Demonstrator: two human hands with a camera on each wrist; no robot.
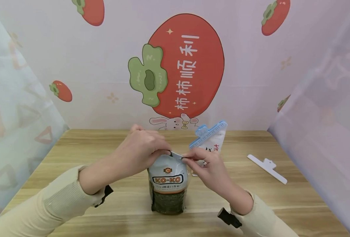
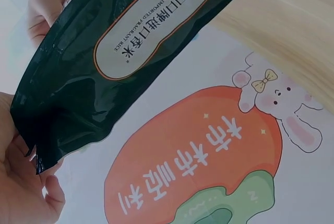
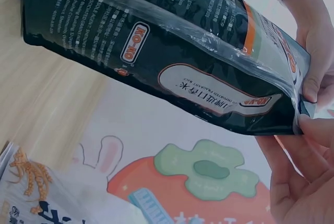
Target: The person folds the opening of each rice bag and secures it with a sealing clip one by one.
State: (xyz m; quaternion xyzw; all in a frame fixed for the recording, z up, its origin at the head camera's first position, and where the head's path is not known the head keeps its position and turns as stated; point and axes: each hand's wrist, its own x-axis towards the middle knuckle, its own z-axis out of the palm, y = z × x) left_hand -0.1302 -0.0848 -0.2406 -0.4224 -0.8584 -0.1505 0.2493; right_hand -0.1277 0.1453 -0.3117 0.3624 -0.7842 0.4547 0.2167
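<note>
A KO-KO rice bag [image 1: 167, 199], pale at the top and dark green below, stands upright on the table in the head view. Its top edge is folded over into a narrow strip. My left hand [image 1: 143, 146] pinches the left end of that edge between thumb and fingers. At the right end, my right hand [image 1: 209, 166] pinches the fold the same way. In the left wrist view the green side of the bag [image 2: 78, 78] narrows toward the fingers at its top corner. The right wrist view shows the other side of the bag [image 3: 156, 62], its top held by both hands.
Behind my right hand stands a white bag [image 1: 219, 136] with a blue sealing clip [image 1: 208, 134] across its top. A white sealing clip [image 1: 267, 168] lies farther right on the wooden table [image 1: 110, 210]. A curtain with persimmon prints [image 1: 237, 98] hangs behind.
</note>
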